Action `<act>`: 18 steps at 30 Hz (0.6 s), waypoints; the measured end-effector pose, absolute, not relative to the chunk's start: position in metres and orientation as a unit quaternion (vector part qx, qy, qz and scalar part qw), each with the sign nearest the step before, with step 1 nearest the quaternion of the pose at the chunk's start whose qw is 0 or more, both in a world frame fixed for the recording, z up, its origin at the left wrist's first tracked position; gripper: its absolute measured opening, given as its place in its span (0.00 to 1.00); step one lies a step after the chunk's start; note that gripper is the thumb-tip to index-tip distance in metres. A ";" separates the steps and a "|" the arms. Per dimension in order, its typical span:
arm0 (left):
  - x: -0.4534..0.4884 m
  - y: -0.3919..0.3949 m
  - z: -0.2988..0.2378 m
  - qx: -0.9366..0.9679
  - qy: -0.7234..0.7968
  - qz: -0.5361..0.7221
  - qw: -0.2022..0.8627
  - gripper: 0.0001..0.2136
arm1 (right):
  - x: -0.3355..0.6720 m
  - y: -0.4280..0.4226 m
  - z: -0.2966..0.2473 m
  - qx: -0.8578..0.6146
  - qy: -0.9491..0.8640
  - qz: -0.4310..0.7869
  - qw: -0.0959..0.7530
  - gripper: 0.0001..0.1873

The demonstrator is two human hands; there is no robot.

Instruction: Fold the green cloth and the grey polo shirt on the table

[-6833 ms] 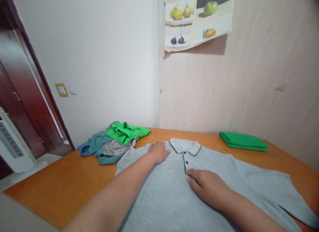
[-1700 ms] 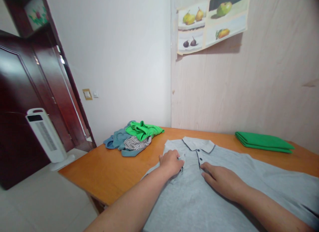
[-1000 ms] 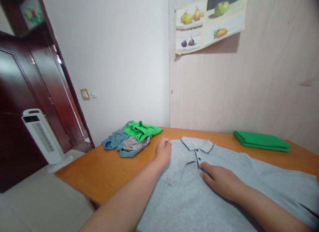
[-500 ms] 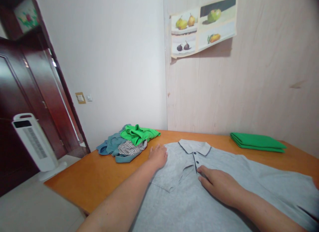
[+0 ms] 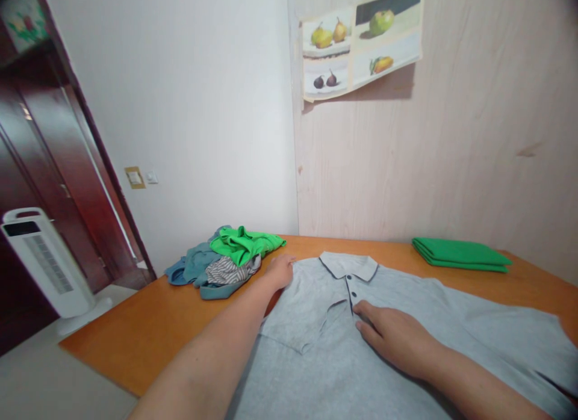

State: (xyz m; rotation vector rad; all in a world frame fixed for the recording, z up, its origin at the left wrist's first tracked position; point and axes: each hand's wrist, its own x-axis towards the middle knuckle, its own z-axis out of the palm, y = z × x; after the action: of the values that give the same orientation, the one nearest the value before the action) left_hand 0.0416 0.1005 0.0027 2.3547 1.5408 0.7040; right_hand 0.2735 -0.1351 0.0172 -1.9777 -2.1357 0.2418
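Note:
A light grey polo shirt lies spread on the table, collar away from me, with dark buttons down its placket. Its left side is folded inward over the front, making a pointed flap below the shoulder. At the shoulder edge of that fold my left hand has its fingers closed on the fabric; the fingertips are partly hidden. My right hand rests on the shirt's chest beside the placket, thumb and forefinger apart, holding nothing.
A heap of crumpled clothes, blue-grey, striped and bright green, lies at the table's left back. A folded green cloth sits at the right back. The wooden table meets the wall behind. A white tower fan stands on the floor at left.
My left hand has shifted slightly left and its spread fingers have curled onto the shirt's edge. The folded flap looks flatter and wider. My right hand stays by the placket. The view has turned slightly right.

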 end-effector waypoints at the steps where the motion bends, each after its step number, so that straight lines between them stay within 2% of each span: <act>1: 0.043 0.104 0.002 0.813 0.520 0.236 0.118 0.16 | 0.273 -0.135 0.018 -0.673 -0.726 0.084 0.113 0.18; 8: 0.046 0.120 0.007 0.849 0.486 0.183 0.101 0.09 | 0.274 -0.135 0.018 -0.674 -0.724 0.092 0.114 0.18; 18: 0.051 0.106 0.011 0.851 0.494 0.175 0.030 0.06 | 0.273 -0.135 0.019 -0.677 -0.721 0.096 0.112 0.18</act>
State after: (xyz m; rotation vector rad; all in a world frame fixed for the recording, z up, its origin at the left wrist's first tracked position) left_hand 0.0509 0.1063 0.0113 2.6241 1.5243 0.5384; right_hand 0.2730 -0.1354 0.0188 -1.9861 -2.1170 0.2830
